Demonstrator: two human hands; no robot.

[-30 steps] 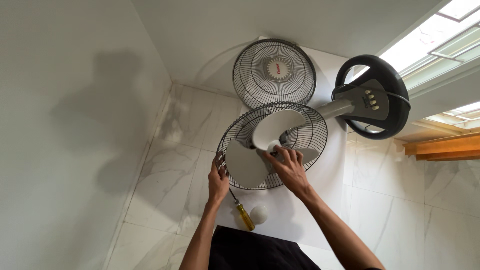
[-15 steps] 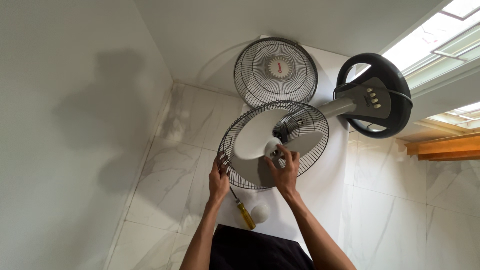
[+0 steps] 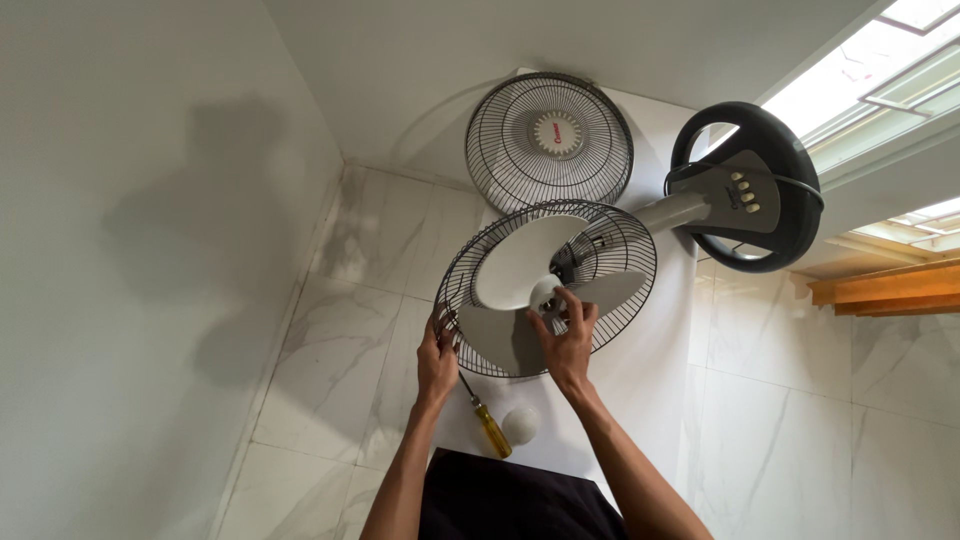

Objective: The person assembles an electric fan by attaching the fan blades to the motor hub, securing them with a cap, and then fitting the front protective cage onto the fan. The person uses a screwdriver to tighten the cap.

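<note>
A view from above of a person's two bare hands working on a pedestal fan lying on its side on a white sheet (image 3: pixel 640 375) over a marble tiled floor. The left hand (image 3: pixel 437 360) is closed around the lower left rim of the rear wire guard (image 3: pixel 625 262). The right hand (image 3: pixel 566 342) pinches the hub of the pale fan blade (image 3: pixel 520 265) inside that guard, fingertips closed on what seems a small cap. A yellow-handled screwdriver (image 3: pixel 490 428) and a white round cap (image 3: pixel 520 425) lie just below the guard. The detached front guard (image 3: pixel 549 140) leans against the wall, and the black round base (image 3: pixel 748 188) sits to the right.
</note>
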